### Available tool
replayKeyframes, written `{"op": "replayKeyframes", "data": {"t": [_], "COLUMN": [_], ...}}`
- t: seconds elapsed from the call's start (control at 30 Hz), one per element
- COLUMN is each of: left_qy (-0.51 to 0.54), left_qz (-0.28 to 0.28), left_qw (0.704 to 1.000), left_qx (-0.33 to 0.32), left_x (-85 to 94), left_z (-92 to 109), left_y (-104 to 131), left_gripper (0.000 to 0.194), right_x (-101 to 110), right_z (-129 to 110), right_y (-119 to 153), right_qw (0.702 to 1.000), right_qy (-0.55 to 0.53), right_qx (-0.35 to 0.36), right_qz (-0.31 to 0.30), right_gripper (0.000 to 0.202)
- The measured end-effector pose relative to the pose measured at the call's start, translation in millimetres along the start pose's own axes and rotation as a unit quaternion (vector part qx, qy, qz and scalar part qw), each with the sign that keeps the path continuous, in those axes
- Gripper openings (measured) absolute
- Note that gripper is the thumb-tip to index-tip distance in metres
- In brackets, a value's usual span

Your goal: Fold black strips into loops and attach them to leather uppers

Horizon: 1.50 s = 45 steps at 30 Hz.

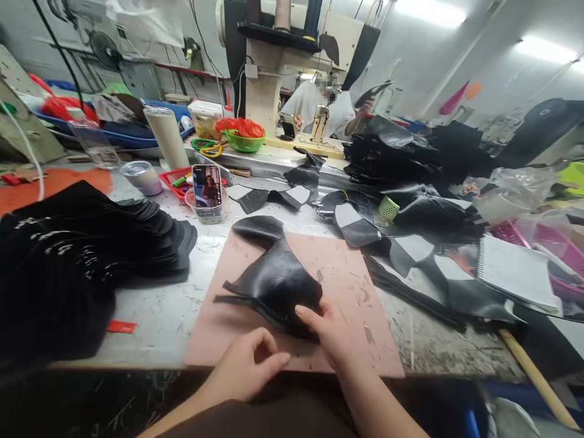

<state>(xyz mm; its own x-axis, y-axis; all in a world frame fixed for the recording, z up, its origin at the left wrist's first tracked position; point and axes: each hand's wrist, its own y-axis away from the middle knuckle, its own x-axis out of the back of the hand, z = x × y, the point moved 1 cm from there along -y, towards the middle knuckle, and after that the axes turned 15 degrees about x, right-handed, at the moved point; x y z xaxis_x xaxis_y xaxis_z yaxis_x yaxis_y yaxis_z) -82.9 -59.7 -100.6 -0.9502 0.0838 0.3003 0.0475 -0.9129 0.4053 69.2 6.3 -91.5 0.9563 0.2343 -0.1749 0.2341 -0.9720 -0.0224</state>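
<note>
A black, shiny leather piece point(280, 274) lies curved over a pink board point(342, 261) at the table's front. It looks like a shoe upper part, with a narrow strip at its lower left edge. My right hand point(335, 331) pinches its lower right corner, thumb on top and fingers partly hidden beneath. Just below the piece, my left hand point(253, 362) is apart from it, fingers loosely curled, the thumb spread away and nothing visible between them.
Stacked black pieces point(150, 243) fill the left side. A phone point(207, 188) leans in a clear cup. Behind stands a sewing machine point(264, 79), with a person beyond it. Cut leather parts point(410, 252), a notebook point(517, 271) and a wooden handle point(538, 377) lie right.
</note>
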Motion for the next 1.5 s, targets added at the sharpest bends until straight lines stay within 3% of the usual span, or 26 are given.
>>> {"op": "replayKeyframes", "data": {"t": [0.07,0.13,0.2,0.3,0.43,0.6,0.7,0.93,1.13,1.23,1.37,1.5], "left_qy": [0.217,0.358,0.395,0.371,0.343,0.364,0.366,0.334,0.323,0.302,0.314,0.313], "left_qz": [-0.049,-0.03,0.015,0.055,0.068,0.057,0.058,0.089,0.032,0.035,0.049,0.043], "left_qw": [0.963,0.912,0.896,0.907,0.92,0.919,0.918,0.923,0.937,0.945,0.941,0.943], "left_qx": [0.151,0.198,0.201,0.191,0.178,0.141,0.141,0.172,0.128,0.118,0.119,0.103], "left_x": [0.2,0.1,-0.4,-2.5,-6.4,-14.0,-18.3,-24.0,-24.5,-22.4,-22.3,-25.6], "left_z": [4,10,15,16,17,21,22,23,20,18,17,15], "left_y": [1,0,-1,-2,-2,-4,-5,-5,-7,-9,-9,-9], "left_gripper": [0.027,0.034,0.035,0.033,0.033,0.038,0.039,0.041,0.046,0.048,0.048,0.051], "right_x": [-11,-20,-24,-24,-17,-5,0,-1,-1,5,10,11], "right_z": [1,2,3,2,-3,-2,0,-5,-6,-5,-1,0], "right_y": [6,11,15,17,16,11,10,12,14,14,12,11], "right_qw": [0.999,0.998,0.998,0.998,0.997,0.994,0.993,0.993,0.991,0.985,0.993,0.995], "right_qy": [-0.04,-0.062,-0.058,-0.029,-0.014,-0.023,0.024,0.077,0.117,0.165,0.097,0.051], "right_qx": [-0.018,-0.021,-0.014,0.013,0.028,-0.078,-0.096,-0.05,0.008,0.022,-0.056,-0.076], "right_qz": [0.009,-0.005,-0.024,-0.048,-0.065,-0.077,-0.064,-0.072,-0.06,-0.047,-0.035,-0.04], "right_gripper": [0.03,0.035,0.037,0.036,0.025,0.02,0.018,0.011,0.01,0.012,0.011,0.007]}}
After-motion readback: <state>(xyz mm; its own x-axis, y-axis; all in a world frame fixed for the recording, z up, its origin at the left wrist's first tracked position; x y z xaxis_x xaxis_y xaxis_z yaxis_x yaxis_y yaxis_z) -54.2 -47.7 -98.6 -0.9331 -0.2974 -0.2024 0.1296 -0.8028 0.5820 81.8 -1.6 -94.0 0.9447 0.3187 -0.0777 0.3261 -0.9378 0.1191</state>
